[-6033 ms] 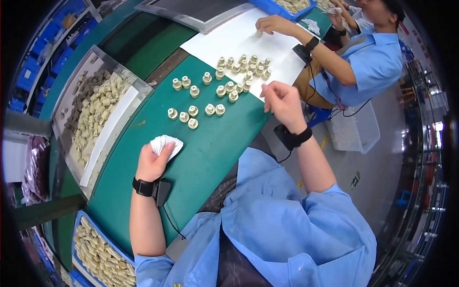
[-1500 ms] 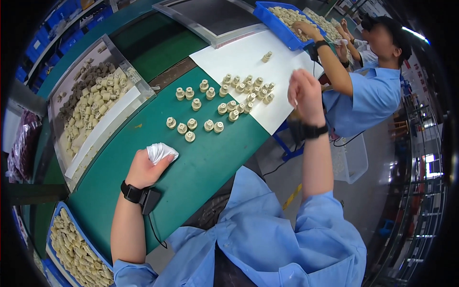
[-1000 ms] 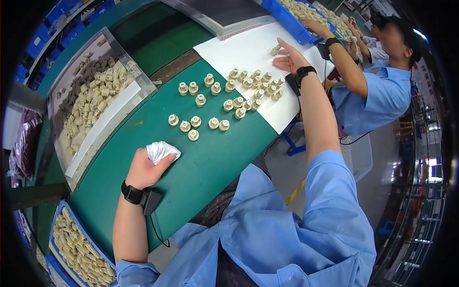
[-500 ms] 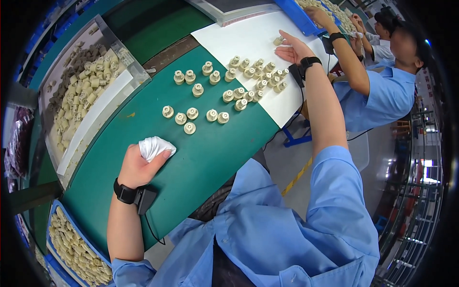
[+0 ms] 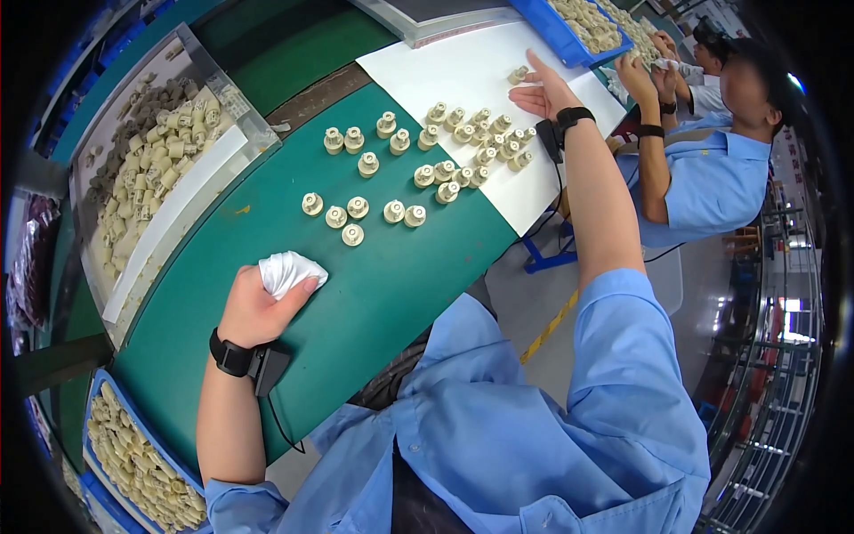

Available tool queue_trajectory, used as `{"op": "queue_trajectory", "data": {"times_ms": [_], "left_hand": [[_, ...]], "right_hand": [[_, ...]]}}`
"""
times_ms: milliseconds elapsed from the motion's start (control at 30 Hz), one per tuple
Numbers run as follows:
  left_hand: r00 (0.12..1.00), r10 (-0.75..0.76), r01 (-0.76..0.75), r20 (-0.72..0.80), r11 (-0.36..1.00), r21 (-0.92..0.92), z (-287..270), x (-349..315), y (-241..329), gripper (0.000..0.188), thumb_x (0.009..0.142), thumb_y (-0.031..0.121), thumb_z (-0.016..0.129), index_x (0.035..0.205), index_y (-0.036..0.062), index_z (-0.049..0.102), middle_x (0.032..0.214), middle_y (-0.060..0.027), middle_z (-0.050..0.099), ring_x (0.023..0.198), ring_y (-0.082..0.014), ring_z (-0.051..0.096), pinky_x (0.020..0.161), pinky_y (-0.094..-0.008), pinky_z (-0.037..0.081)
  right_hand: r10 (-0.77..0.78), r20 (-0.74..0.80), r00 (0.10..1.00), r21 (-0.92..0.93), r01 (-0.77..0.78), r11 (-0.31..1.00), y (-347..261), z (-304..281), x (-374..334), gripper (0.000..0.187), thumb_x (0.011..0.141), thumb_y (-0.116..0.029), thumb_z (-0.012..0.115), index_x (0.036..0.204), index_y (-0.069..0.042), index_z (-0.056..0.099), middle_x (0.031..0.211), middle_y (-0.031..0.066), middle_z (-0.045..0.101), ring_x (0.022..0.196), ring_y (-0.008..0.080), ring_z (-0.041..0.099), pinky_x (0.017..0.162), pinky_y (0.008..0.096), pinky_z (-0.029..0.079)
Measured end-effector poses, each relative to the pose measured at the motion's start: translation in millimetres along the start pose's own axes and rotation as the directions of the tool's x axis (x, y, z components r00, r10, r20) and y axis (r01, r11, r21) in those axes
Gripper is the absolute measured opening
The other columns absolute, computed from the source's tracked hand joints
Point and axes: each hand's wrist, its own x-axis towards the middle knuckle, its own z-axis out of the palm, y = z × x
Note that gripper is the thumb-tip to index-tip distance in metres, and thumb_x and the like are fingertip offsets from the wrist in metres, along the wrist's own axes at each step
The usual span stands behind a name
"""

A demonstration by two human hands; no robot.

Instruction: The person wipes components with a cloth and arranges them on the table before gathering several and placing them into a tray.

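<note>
My left hand is closed around a crumpled white cloth and rests on the green tabletop. Farther off to the right, my right hand is held above a white sheet with its fingers stretched and apart. Beside its fingertips stands one small cream plastic part, apart from the others. Several like parts, each round with a narrower neck on top, stand in a close group on the sheet. More of them are scattered over the green surface between my hands.
A shallow tray heaped with cream and grey pieces lies at the left. A blue bin of cream pieces stands lower left, another blue tray at the far right. Two co-workers sit on the right, the nearer a person in a blue shirt.
The nearer co-worker's hand has drawn back from the blue tray, toward their other hand. My own hands have hardly moved.
</note>
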Motion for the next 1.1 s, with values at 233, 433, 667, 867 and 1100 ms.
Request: {"op": "queue_trajectory", "data": {"times_ms": [233, 433, 667, 867, 1100], "left_hand": [[1.000, 0.031, -0.031, 0.005, 1.000, 0.005, 1, 1, -3, 0.011, 0.088, 0.012, 0.070, 0.094, 0.0022, 0.070, 0.077, -0.0049, 0.068, 0.065, -0.0121, 0.061, 0.061, -0.0259, 0.047], [1.000, 0.018, -0.018, 0.008, 1.000, 0.017, 1, 0, -5, 0.011, 0.088, 0.011, 0.070, 0.094, 0.0022, 0.070, 0.077, -0.0047, 0.069, 0.066, -0.0121, 0.061, 0.061, -0.0260, 0.047], [1.000, 0.021, -0.022, 0.005, 0.999, 0.031, 2, -1, -3, 0.012, 0.087, 0.011, 0.071, 0.094, 0.0020, 0.070, 0.075, -0.0047, 0.068, 0.064, -0.0122, 0.061, 0.060, -0.0259, 0.047], [1.000, 0.013, -0.013, 0.003, 0.999, 0.040, 0, 2, -3, 0.012, 0.087, 0.011, 0.071, 0.093, 0.0016, 0.070, 0.075, -0.0053, 0.068, 0.063, -0.0120, 0.060, 0.060, -0.0257, 0.047], [1.000, 0.022, -0.022, -0.004, 0.999, 0.026, 1, 2, -5, 0.012, 0.087, 0.011, 0.071, 0.093, 0.0013, 0.069, 0.076, -0.0058, 0.069, 0.064, -0.0128, 0.062, 0.060, -0.0261, 0.047]], "right_hand": [[0.018, 0.030, 0.999, 0.008, -0.019, 1.000, 1, -1, 2, 0.068, 0.085, -0.052, 0.069, 0.119, 0.003, 0.049, 0.098, 0.0211, 0.070, 0.083, 0.0206, 0.072, 0.069, 0.0249, 0.061], [-0.010, 0.072, 0.997, 0.066, 0.005, 0.998, 1, -2, 2, 0.056, 0.089, -0.042, 0.068, 0.119, 0.002, 0.051, 0.105, 0.0194, 0.069, 0.088, 0.0182, 0.072, 0.071, 0.0240, 0.061], [-0.062, 0.120, 0.991, 0.043, 0.057, 0.997, 8, -9, 0, 0.055, 0.089, -0.039, 0.070, 0.122, 0.002, 0.052, 0.112, 0.0191, 0.067, 0.095, 0.0163, 0.070, 0.075, 0.0212, 0.060], [-0.116, 0.163, 0.980, -0.017, 0.120, 0.993, 11, -10, 1, 0.058, 0.089, -0.039, 0.071, 0.124, 0.003, 0.053, 0.110, 0.0188, 0.068, 0.097, 0.0158, 0.069, 0.078, 0.0193, 0.058], [-0.121, 0.171, 0.978, 0.026, 0.118, 0.993, 15, -14, 2, 0.061, 0.087, -0.042, 0.072, 0.123, 0.004, 0.054, 0.106, 0.0169, 0.069, 0.093, 0.0156, 0.070, 0.078, 0.0200, 0.059]]}}
